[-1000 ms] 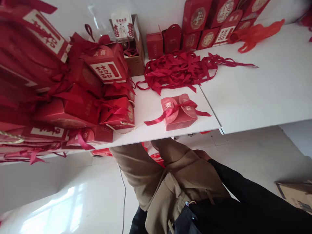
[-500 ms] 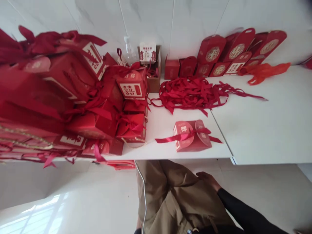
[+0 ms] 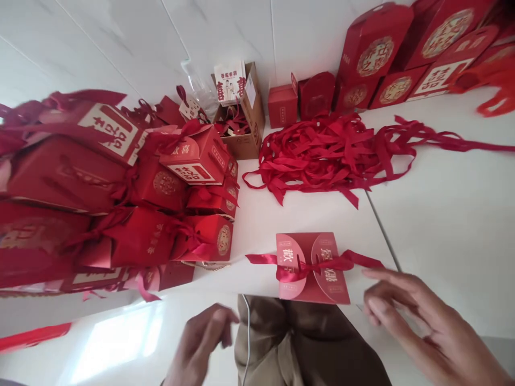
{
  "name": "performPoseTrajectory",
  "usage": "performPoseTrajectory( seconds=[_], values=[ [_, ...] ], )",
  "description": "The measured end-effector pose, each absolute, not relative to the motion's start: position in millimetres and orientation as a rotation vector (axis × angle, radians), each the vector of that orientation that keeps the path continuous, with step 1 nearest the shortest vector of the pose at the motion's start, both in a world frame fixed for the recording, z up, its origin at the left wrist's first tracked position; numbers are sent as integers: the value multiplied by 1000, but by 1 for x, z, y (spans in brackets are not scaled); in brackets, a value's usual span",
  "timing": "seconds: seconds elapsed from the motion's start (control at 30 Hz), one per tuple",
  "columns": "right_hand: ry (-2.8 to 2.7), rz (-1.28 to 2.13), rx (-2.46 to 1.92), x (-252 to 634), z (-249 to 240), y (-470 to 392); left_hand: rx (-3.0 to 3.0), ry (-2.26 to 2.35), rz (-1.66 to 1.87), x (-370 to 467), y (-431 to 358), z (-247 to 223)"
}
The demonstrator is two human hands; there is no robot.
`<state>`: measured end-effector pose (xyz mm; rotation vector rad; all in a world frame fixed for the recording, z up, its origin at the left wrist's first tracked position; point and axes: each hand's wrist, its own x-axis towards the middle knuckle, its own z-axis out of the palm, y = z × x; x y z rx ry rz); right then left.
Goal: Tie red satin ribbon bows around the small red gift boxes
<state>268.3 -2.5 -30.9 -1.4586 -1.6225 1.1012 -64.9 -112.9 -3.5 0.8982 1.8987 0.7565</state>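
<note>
A red gift box [image 3: 309,241] with rounded flaps and Chinese characters stands near the table's front edge. A red ribbon [image 3: 287,273] lies across its top in a knot, its ends sticking out on both sides. My right hand [image 3: 418,316] is just right of the box, fingers partly bent and apart, the index finger near the ribbon's right end, holding nothing. Lower left of the box, my left hand [image 3: 207,340] hovers in front of the table edge, fingers curled and somewhat blurred; nothing is visible in it.
Behind the box lies a heap of loose red ribbons [image 3: 322,155]. Tied red boxes [image 3: 137,236] are piled at the left. A cardboard box [image 3: 251,128] holding cards stands by the wall, with more red boxes [image 3: 374,53] and an orange-red bag [image 3: 493,80] at the right.
Both hands have come up towards the table edge, one on each side of the box; the right was down by the leg. The view has shifted closer to the table.
</note>
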Motion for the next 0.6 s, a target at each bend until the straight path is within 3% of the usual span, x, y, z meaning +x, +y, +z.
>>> performPoseTrajectory(
  seconds=[0.17, 0.6],
  values=[
    [-1768, 1299, -1236, 230, -13, 32, 1165, 1999, 847, -6, -55, 2],
    [-1519, 1421, -1572, 221, -6, 47, 1206, 1897, 1096, 5, -21, 2]
  ],
)
